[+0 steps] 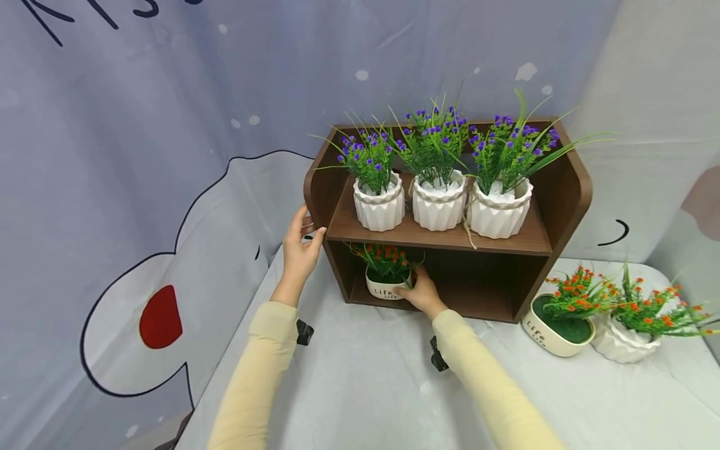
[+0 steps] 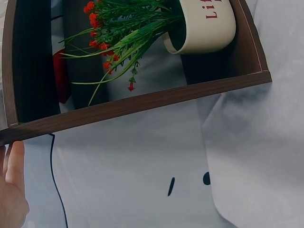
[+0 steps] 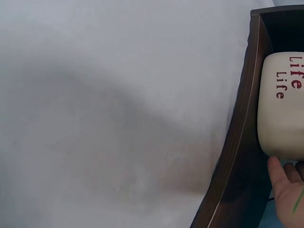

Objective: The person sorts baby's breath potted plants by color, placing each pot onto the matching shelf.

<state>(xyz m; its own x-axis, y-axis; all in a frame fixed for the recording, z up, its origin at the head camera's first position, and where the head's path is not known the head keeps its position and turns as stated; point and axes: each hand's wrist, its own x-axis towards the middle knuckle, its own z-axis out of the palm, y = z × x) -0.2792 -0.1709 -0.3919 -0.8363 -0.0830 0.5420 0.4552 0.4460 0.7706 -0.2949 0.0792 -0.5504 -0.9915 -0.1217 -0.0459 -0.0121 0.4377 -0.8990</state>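
My right hand (image 1: 423,294) is at the right end of a cream oval pot (image 1: 388,289) marked "Life", its thumb on the front and its fingers round the far side. Orange-red artificial flowers (image 1: 385,255) with green leaves fill this pot, which sits at the left of the lower compartment of a dark brown wooden shelf (image 1: 478,297). In the right wrist view, the thumb (image 3: 276,168) lies right at the pot's end. My left hand (image 1: 302,247) is at the shelf's left side panel, fingers extended, fingertips right at its edge in the left wrist view.
Three white fluted pots (image 1: 439,203) of purple flowers stand in a row on the upper level. Right of the shelf, another cream oval pot (image 1: 557,328) and a white fluted pot (image 1: 624,340), both with orange flowers, sit on the pale cloth (image 1: 365,375). A printed curtain (image 1: 169,125) hangs behind.
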